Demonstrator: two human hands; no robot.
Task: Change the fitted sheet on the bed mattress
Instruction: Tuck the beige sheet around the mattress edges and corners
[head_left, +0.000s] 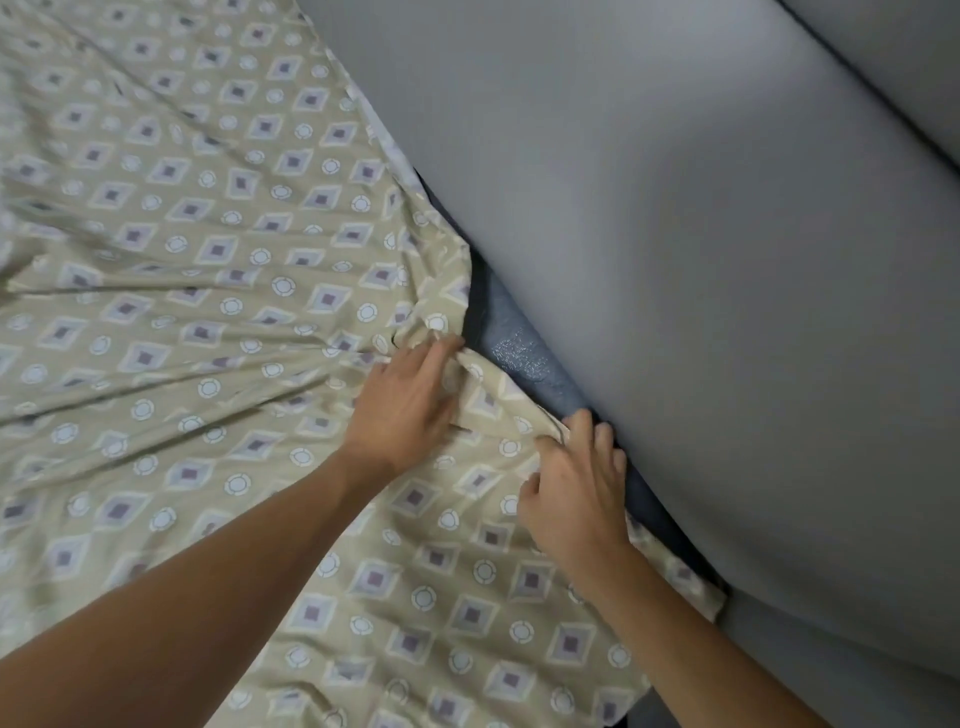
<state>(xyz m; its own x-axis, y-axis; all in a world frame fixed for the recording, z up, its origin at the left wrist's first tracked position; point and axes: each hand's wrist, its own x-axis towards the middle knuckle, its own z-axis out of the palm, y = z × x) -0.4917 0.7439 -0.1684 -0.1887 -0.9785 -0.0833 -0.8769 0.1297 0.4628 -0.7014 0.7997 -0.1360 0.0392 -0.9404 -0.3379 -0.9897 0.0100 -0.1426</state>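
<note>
A beige fitted sheet printed with purple diamonds and white circles covers the mattress across the left and bottom of the view. Its gathered edge runs along the mattress side, where a strip of blue-grey mattress fabric shows. My left hand grips a bunched fold of the sheet's edge, with creases fanning out to the left from it. My right hand pinches the same edge a little lower, fingers curled over the hem beside the blue strip.
A smooth grey padded surface, like a headboard or wall panel, fills the right side, tight against the mattress edge. A dark seam crosses its top right corner.
</note>
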